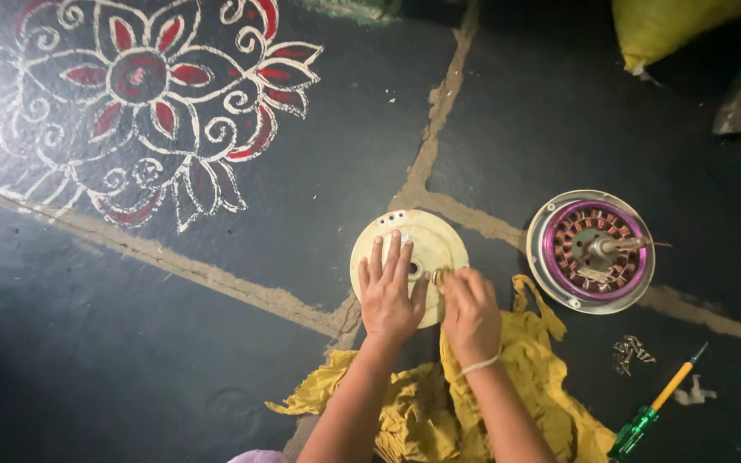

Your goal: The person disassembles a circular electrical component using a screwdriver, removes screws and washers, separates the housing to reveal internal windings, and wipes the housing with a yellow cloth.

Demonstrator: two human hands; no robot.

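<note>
My left hand [390,296] lay spread flat on the cream round cover [409,266]; my right hand [469,310], just right of its centre hole, seemingly pinched a small brass piece [441,276].

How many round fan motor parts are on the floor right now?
2. A cream round cover lies under both hands, by the yellow cloth. A motor housing with copper windings sits to its right. None seem hidden.
</note>
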